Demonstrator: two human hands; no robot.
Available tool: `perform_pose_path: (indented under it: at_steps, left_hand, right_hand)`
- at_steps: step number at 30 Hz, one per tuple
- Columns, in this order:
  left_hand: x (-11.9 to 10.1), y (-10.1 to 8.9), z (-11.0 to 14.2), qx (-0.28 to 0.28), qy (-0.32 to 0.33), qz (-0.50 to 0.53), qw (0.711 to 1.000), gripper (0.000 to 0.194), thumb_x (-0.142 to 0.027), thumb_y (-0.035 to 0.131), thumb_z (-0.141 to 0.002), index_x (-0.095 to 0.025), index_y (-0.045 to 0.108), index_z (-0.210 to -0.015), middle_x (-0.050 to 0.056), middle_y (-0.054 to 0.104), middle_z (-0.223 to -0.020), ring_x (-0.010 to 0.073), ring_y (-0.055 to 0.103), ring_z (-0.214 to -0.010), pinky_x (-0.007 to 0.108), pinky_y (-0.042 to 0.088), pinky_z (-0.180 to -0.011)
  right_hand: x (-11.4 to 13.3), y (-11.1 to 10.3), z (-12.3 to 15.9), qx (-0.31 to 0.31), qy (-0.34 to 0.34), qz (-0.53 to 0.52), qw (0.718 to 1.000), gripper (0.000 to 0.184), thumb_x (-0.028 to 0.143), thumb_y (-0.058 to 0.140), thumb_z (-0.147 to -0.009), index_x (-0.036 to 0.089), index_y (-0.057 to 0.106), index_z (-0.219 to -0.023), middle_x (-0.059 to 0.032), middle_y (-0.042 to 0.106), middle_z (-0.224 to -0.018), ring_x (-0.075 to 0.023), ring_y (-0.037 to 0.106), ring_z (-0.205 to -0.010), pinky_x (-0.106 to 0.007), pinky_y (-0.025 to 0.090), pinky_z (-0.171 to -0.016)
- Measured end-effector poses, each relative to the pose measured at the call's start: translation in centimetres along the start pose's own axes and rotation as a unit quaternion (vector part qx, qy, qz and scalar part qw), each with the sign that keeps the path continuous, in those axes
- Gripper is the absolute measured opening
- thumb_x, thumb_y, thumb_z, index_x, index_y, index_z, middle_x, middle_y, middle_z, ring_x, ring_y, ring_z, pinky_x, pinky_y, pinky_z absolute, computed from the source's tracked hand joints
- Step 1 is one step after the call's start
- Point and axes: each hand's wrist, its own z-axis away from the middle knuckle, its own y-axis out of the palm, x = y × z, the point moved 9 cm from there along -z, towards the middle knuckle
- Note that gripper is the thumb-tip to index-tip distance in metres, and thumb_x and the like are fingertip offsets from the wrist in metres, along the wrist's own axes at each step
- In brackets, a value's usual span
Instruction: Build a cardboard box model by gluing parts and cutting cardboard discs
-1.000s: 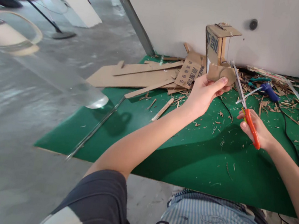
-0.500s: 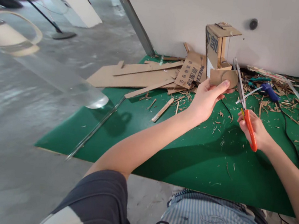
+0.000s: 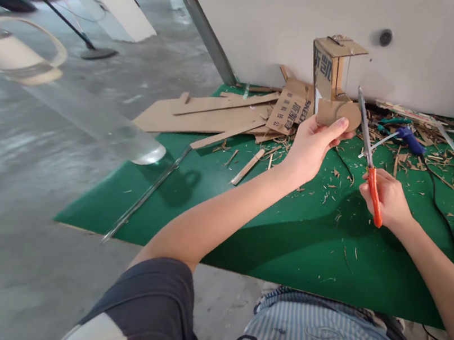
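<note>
Two hands, one pair of scissors (image 3: 367, 128), one cardboard piece (image 3: 333, 113)
The left hand (image 3: 309, 148) pinches the piece between thumb and fingers, above the green table (image 3: 304, 250); the right hand's (image 3: 389, 199) fingers curl at the orange handles.

Orange-handled scissors (image 3: 372, 194), green tabletop (image 3: 305, 244), blue-and-white striped shirt (image 3: 314, 331) with dark lettering.

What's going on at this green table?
The person's left hand pinches a small piece of cardboard with a round disc shape at its end. The right hand holds orange-handled scissors, blades pointing up beside the disc shape. Cardboard scraps and a blue glue gun lie on the table.
</note>
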Motion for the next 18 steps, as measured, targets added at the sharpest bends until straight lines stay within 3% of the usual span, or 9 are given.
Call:
perform_pose_path:
  at_steps: [7,12,18]
  left_hand:
    - [0.01,-0.38,-0.33,-0.007,-0.001,-0.017,1.000,0.025,-0.040,0.080,-0.082,-0.022,0.071,-0.097,0.004,0.079,-0.104,0.0217,0.075,-0.102,0.033,0.055,-0.084]
    - [-0.16,-0.82,-0.74,-0.008,0.012,-0.010,1.000,0.023,-0.038,0.080,-0.080,-0.023,0.071,-0.094,0.004,0.079,-0.102,0.0212,0.075,-0.100,0.031,0.054,-0.082]
    - [-0.68,-0.62,-0.72,0.015,0.020,-0.042,0.999,0.038,-0.049,0.087,-0.073,-0.020,0.073,-0.094,0.007,0.078,-0.100,0.0246,0.075,-0.099,0.035,0.055,-0.084]
  right_hand:
    - [0.46,0.39,0.05,0.039,-0.012,-0.058,0.997,0.055,0.073,0.037,-0.095,0.025,0.050,-0.074,-0.0095,0.058,-0.085,-0.0278,0.060,-0.090,-0.052,0.055,-0.083]
    - [0.40,0.32,0.18,0.038,-0.020,-0.053,0.998,0.065,0.082,0.033,-0.091,0.022,0.058,-0.095,-0.0154,0.058,-0.106,-0.0333,0.060,-0.108,-0.057,0.054,-0.095]
    - [0.26,0.25,0.18,0.051,-0.014,-0.037,0.998,0.069,0.082,0.029,-0.091,0.022,0.061,-0.100,-0.0153,0.059,-0.106,-0.0349,0.062,-0.106,-0.058,0.056,-0.088]
